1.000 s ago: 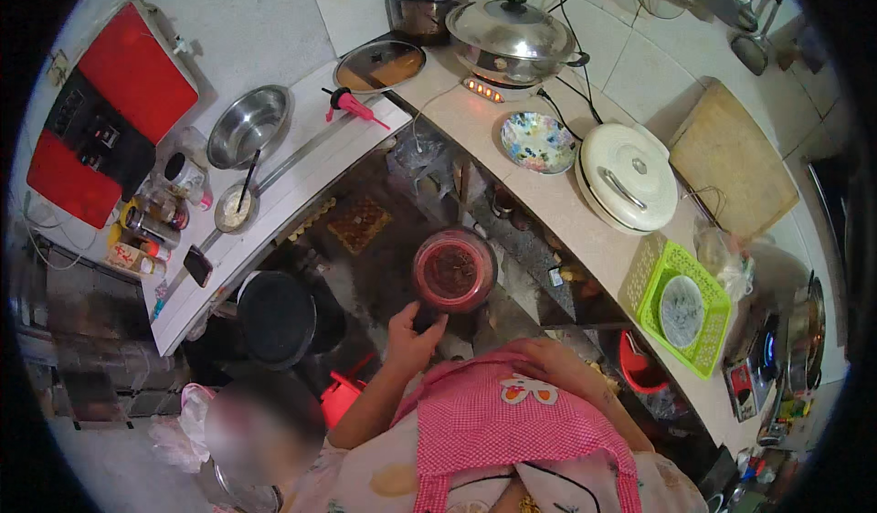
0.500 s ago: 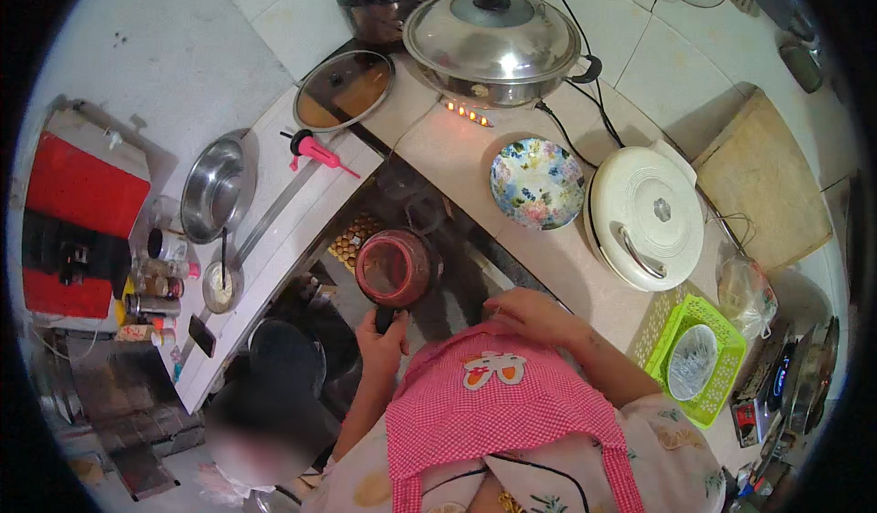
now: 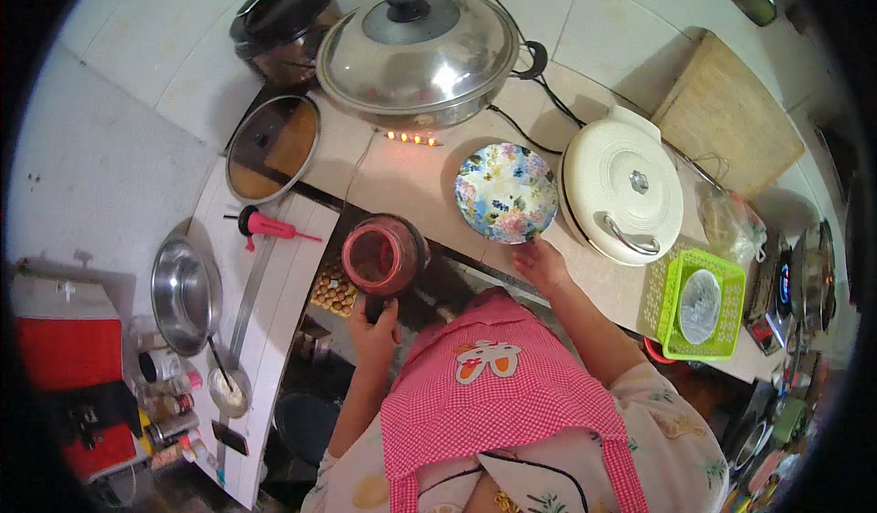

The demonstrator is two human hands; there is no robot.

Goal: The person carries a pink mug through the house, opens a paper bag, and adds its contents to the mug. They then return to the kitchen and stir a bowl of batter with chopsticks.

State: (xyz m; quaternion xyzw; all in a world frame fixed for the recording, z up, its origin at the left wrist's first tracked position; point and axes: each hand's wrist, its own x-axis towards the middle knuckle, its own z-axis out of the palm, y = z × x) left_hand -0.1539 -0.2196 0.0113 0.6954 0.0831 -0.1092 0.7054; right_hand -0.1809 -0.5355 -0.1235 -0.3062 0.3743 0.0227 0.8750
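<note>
My left hand is closed round the black handle of a round vessel with a red rim, its open mouth facing up. It is held over the dark gap at the counter's near edge. A floral plate lies on the counter to the right of it. My right hand has its fingertips at the plate's near rim and seems to pinch it; the fingers' undersides are hidden. Right beside the plate stands a round cream electric cooker with its lid down.
At the back sits a large lidded steel pan, beside a glass lid. To the left are a pink-handled tool, a steel bowl and a small bowl of white stuff. A green basket stands at the right.
My right hand has moved up and right from the apron to the plate's rim. The left hand still holds the red vessel. The whole view has turned and shifted.
</note>
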